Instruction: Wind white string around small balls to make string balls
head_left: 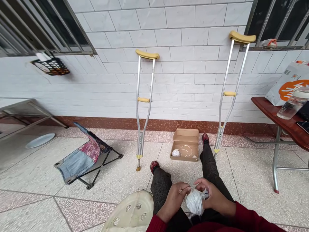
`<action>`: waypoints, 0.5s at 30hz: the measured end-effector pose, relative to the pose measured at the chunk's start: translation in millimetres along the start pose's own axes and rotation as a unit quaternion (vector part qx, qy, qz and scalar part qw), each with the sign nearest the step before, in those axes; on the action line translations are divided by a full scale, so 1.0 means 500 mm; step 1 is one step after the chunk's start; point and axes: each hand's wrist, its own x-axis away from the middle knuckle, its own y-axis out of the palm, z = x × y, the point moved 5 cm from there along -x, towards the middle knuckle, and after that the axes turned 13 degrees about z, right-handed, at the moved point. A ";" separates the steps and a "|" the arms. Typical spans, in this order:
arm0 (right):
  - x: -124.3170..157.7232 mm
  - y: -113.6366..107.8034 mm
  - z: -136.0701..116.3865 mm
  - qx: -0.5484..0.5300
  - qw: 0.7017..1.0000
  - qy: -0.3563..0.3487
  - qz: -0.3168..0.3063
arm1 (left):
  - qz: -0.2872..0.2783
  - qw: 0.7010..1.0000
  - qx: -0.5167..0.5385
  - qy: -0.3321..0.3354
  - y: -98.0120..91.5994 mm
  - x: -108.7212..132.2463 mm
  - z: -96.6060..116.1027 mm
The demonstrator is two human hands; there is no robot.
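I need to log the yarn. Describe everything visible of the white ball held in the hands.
The white ball looks like wound thread or yarn, roughly oval and loosely wrapped, with loose wisps at its top right. It sits above the person's lap, between both hands. The right hand cups its right side; the left hand pinches at its upper left. Its lower end hangs free.

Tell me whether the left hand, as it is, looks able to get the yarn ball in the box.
Probably not: the left hand is at the lap, the box beyond the feet.
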 end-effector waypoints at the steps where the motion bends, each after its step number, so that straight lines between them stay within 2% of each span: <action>1: -0.010 -0.009 -0.010 -0.021 1.000 0.007 0.016 | 0.000 0.999 0.028 -0.025 0.015 0.005 -0.010; 4: -0.061 -0.036 -0.022 -0.057 0.996 0.022 0.070 | -0.026 0.996 0.055 -0.062 0.067 0.035 -0.026; 6: -0.100 -0.049 -0.008 -0.045 0.992 0.034 0.113 | -0.051 0.997 0.011 -0.060 0.091 0.055 -0.027; 9: -0.134 -0.054 0.031 0.073 0.985 -0.005 0.154 | -0.047 0.992 -0.116 -0.017 0.083 0.069 -0.012; 12: -0.113 -0.027 0.071 0.207 0.971 -0.082 0.090 | -0.013 0.977 -0.205 0.056 0.038 0.062 0.015; 15: -0.058 0.010 0.098 0.222 0.971 -0.085 -0.005 | 0.002 0.964 -0.245 0.102 -0.006 0.046 0.032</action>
